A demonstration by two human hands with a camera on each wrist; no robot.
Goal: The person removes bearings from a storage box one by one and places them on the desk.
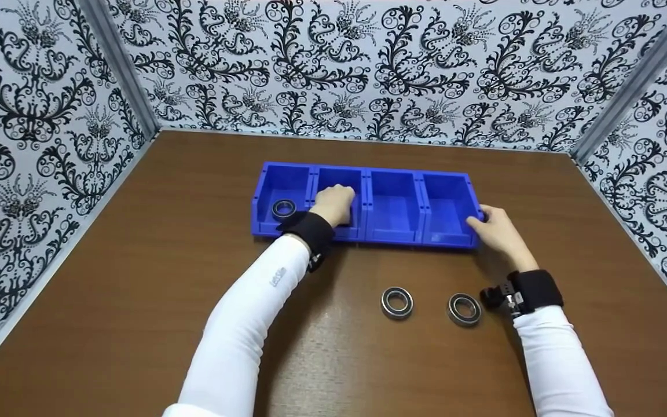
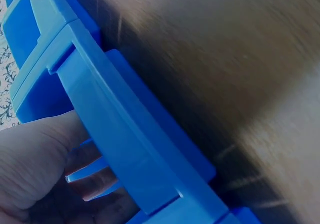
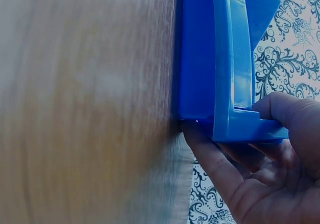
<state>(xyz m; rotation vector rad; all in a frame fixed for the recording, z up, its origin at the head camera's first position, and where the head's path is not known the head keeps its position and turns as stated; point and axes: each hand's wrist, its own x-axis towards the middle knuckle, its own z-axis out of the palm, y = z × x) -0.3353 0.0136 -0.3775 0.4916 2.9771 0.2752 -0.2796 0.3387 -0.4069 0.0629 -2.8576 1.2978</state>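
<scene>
A row of joined blue bins (image 1: 394, 231) has four-sided compartments side by side. My left hand (image 1: 333, 204) reaches down into the second compartment from the left. In the left wrist view its fingers (image 2: 95, 181) pass behind the bin's front wall (image 2: 115, 129), and their tips are hidden; I cannot tell whether they hold anything. At the right end, my right hand (image 1: 498, 231) grips the side wall, thumb over the rim and fingers outside, as the right wrist view shows at the bin corner (image 3: 250, 126). One ball bearing (image 1: 283, 209) lies in the leftmost compartment.
Two more ball bearings, a left one (image 1: 397, 303) and a right one (image 1: 464, 310), lie flat on the brown table (image 1: 194, 191) in front of the bins. The right one is close to the right wrist's strap (image 1: 536, 289). Patterned panels (image 1: 339, 69) stand behind and at both sides.
</scene>
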